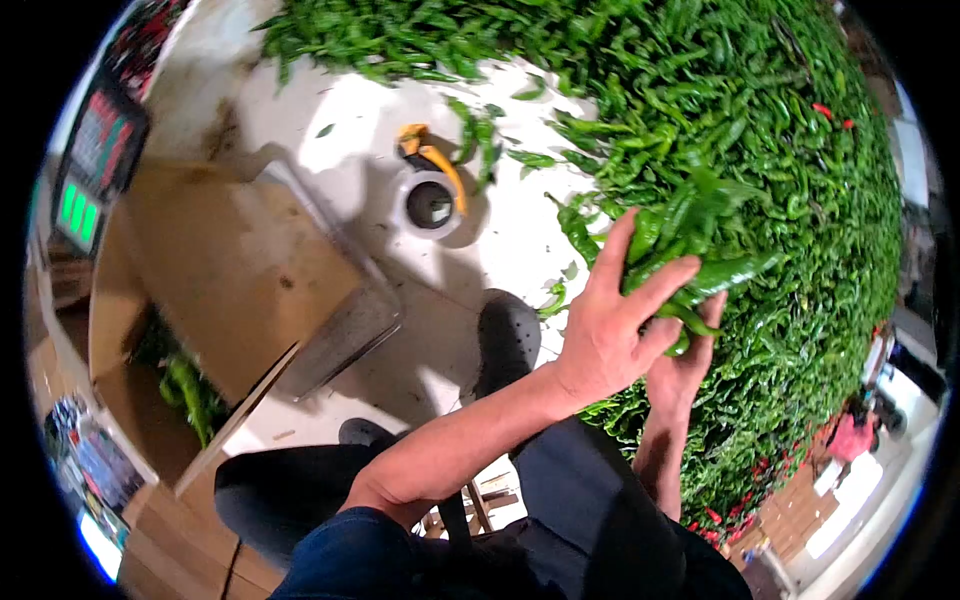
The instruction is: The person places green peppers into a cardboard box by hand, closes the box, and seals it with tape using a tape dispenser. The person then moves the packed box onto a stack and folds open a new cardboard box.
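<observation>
Left hand and right hand grip green pepper bunch between them; pepper pile beside; cardboard box at person's left.

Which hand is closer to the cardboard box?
Left. The left hand is right of the cardboard box, over held peppers; the right hand is farther right, beneath them.

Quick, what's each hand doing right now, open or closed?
Left hand: closed on a bunch of green peppers.
Right hand: closed on the same bunch, partly hidden.
</observation>
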`<state>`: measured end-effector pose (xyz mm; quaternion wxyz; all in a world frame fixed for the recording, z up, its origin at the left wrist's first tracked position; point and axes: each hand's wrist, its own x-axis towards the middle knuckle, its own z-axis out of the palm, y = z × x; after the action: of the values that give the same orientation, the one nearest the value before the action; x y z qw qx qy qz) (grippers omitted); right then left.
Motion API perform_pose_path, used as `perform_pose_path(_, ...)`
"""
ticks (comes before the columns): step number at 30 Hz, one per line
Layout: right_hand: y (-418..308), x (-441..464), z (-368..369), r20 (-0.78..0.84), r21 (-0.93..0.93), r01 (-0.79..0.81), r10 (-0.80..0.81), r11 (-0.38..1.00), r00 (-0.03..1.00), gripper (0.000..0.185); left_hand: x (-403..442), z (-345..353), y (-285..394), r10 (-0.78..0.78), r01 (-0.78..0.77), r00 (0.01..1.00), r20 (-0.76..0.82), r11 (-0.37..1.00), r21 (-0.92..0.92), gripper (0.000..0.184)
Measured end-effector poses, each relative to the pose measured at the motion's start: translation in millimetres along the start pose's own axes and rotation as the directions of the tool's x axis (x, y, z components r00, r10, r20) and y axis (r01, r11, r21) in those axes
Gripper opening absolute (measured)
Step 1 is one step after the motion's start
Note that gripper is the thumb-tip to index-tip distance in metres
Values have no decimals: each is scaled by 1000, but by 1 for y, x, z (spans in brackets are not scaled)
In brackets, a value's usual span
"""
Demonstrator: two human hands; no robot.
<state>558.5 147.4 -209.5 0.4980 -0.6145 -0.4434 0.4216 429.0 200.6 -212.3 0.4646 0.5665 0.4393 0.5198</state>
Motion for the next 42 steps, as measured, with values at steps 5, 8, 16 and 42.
perform_pose_path(5,-76,3,63,87,-72,355,-349,932,933,86,14,-82,79,333,-305,920,-205,939,159,66)
perform_pose_path(8,-128,-8,120,163,244,417,-461,875,872,89,19,-152,138,511,-408,827,-236,833,375,69)
perform_pose_path(16,-224,-26,261,559,246,732,-710,635,428,83,-40,-333,221,665,-373,739,-104,534,759,63)
perform_pose_path(42,-216,-49,298,360,359,421,-539,833,761,33,-158,-473,202,236,141,802,-549,818,557,36)
